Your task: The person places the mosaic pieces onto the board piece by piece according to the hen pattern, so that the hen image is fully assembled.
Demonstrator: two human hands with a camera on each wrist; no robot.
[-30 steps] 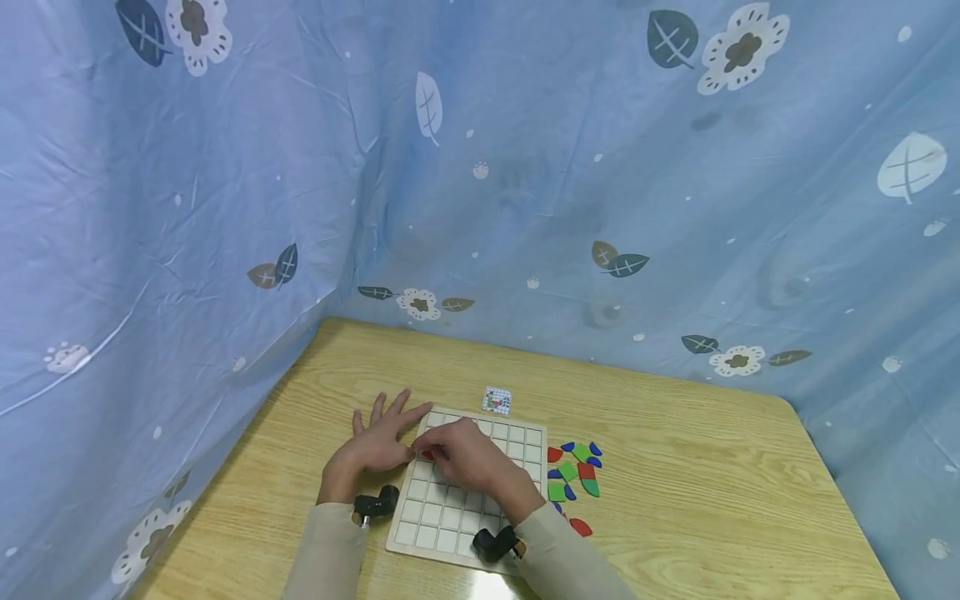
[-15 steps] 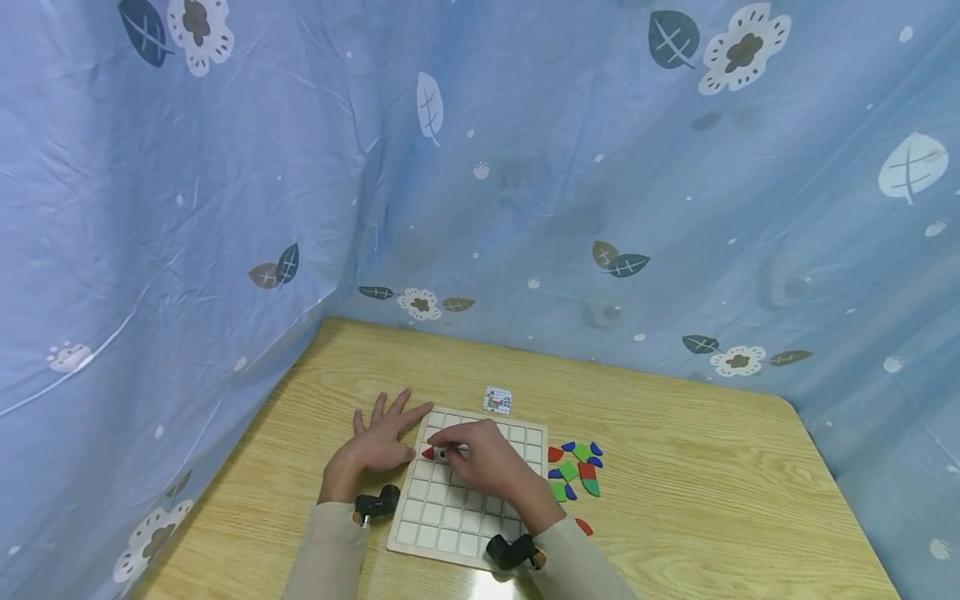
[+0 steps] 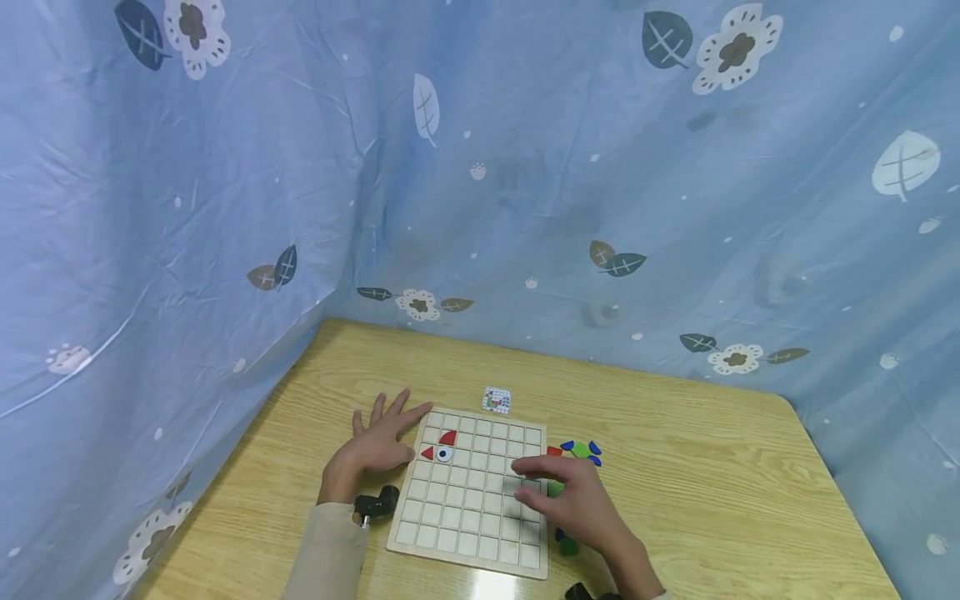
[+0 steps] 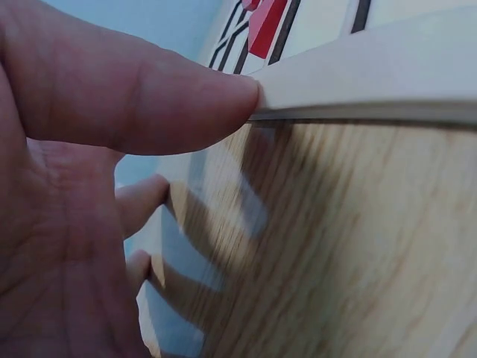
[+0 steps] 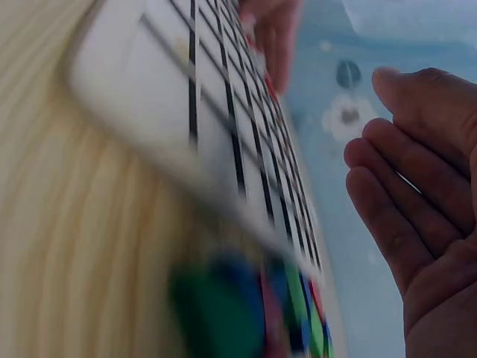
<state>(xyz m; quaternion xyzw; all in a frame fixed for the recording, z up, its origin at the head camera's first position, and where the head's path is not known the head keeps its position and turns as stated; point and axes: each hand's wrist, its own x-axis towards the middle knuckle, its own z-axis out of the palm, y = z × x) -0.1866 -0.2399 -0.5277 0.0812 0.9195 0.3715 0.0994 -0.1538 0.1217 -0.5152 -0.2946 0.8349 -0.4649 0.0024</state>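
Note:
A pale wooden grid board (image 3: 442, 517) lies on the table. Near its upper left sit a red triangle (image 3: 427, 453), a white tile with an eye (image 3: 444, 454) and a red curved-edge piece (image 3: 448, 437) just above the eye. My left hand (image 3: 378, 442) has its fingers spread at the board's left edge; in the left wrist view the thumb (image 4: 149, 97) touches that edge. Over the board's right side hovers my right hand (image 3: 573, 500), thumb and fingers apart, holding nothing visible. In the right wrist view its fingers (image 5: 406, 201) are loosely bent above the board.
Loose green, blue and red pieces (image 3: 581, 451) lie right of the board, some hidden under the right hand. A small printed card (image 3: 497, 400) is behind the board. A blue patterned curtain (image 3: 525, 208) rises beyond the wooden table (image 3: 712, 500).
My right hand has let go of the eye tile and moved right, off the board's upper left, uncovering the three pieces there. The left hand has stayed in place.

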